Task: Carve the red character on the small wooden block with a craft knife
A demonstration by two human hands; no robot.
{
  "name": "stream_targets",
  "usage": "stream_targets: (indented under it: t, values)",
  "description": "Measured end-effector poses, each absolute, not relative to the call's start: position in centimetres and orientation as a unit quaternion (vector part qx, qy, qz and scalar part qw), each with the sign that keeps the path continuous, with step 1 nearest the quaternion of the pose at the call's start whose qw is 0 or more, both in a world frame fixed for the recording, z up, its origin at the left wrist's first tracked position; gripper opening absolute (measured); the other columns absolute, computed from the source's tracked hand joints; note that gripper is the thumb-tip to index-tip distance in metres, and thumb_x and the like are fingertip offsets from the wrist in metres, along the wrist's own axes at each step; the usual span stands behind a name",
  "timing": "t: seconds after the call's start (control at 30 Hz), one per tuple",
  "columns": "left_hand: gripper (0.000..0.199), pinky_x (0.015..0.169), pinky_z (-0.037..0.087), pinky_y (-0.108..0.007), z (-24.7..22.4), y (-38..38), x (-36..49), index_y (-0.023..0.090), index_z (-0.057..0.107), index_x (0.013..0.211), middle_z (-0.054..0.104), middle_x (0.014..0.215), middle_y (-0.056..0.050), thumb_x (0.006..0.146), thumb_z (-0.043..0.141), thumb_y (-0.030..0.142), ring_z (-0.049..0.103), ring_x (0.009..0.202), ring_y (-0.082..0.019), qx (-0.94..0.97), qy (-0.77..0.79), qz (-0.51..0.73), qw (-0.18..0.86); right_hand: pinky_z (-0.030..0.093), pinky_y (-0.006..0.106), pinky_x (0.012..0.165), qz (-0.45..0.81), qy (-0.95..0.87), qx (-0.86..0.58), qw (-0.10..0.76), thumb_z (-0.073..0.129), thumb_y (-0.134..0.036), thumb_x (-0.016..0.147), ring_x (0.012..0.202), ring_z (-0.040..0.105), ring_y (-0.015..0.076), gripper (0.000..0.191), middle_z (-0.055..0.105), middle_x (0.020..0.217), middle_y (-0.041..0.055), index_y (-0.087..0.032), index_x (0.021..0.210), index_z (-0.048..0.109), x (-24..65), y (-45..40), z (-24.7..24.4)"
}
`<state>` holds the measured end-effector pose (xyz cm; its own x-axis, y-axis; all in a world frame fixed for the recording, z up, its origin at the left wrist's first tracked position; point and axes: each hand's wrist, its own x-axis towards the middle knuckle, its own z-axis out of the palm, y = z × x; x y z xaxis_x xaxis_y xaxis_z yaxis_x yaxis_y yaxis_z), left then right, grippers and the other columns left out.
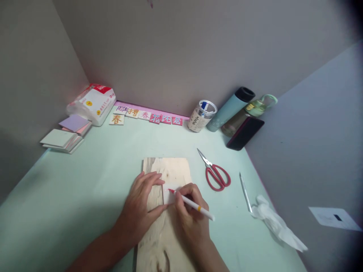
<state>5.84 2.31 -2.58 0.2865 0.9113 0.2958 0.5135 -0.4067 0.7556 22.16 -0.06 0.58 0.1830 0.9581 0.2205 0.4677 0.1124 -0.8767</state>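
Note:
A small white square card (168, 197) lies on a pale wooden board (174, 166). My left hand (141, 202) has its fingers spread, with fingertips and thumb touching the card's left side and lower edge. Wrapped round a white pen (198, 207) with an orange band is my right hand (194, 215). The pen's red tip meets the card, where faint pinkish marks show. Red-handled scissors (217, 175) lie to the right of the board.
Painted character tiles (160, 118) line the back edge. Stacked cards (59, 138) and a tissue pack (96, 102) stand left. A tin (200, 117), blue bottle (231, 109), green bottle (256, 107), phone (245, 133), craft knife (245, 192) and crumpled tissue (276, 223) are right.

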Motion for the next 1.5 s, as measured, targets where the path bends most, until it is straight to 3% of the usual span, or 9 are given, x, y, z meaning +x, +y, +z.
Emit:
stream_targets:
  t: [0.63, 0.87, 1.17, 1.5]
  values:
    - [0.052, 0.117, 0.03, -0.063, -2.6, 2.4, 5.79, 0.026, 0.046, 0.127, 0.061, 0.129, -0.009, 0.082, 0.069, 0.014, 0.046, 0.132, -0.029, 0.763, 0.468, 0.355, 0.27, 0.04, 0.023, 0.052, 0.282, -0.618, -0.574, 0.457, 0.054, -0.019, 0.094, 0.056, 0.051, 0.0115, 0.016, 0.056, 0.068, -0.002, -0.021, 0.077, 0.053, 22.06, -0.27, 0.93]
    - [0.049, 0.117, 0.032, -0.061, -2.63, 2.41, 5.73, 0.026, 0.047, 0.128, 0.064, 0.126, -0.008, 0.084, 0.068, 0.018, 0.048, 0.131, -0.03, 0.76, 0.468, 0.363, 0.268, 0.037, 0.022, 0.049, 0.25, -0.6, -0.603, 0.462, 0.053, -0.02, 0.093, 0.054, 0.047, 0.0109, 0.019, 0.052, 0.067, -0.0032, -0.022, 0.076, 0.048, 22.04, -0.26, 0.76]
    - [0.046, 0.118, 0.031, -0.06, -2.38, 2.38, 5.74, 0.026, 0.049, 0.127, 0.064, 0.128, -0.008, 0.085, 0.069, 0.021, 0.049, 0.132, -0.03, 0.758, 0.467, 0.364, 0.276, 0.037, 0.023, 0.049, 0.271, -0.588, -0.594, 0.477, 0.054, -0.022, 0.096, 0.054, 0.047, 0.0107, 0.016, 0.053, 0.068, -0.0029, -0.021, 0.079, 0.053, 22.11, -0.25, 0.77]
    - [0.049, 0.118, 0.029, -0.061, -2.52, 2.41, 5.76, 0.025, 0.048, 0.127, 0.063, 0.126, -0.008, 0.084, 0.069, 0.018, 0.049, 0.131, -0.029, 0.759, 0.465, 0.366, 0.271, 0.038, 0.026, 0.056, 0.29, -0.622, -0.579, 0.44, 0.051, -0.02, 0.096, 0.06, 0.048, 0.0124, 0.016, 0.051, 0.07, -0.0021, -0.021, 0.08, 0.051, 22.19, -0.49, 1.32]
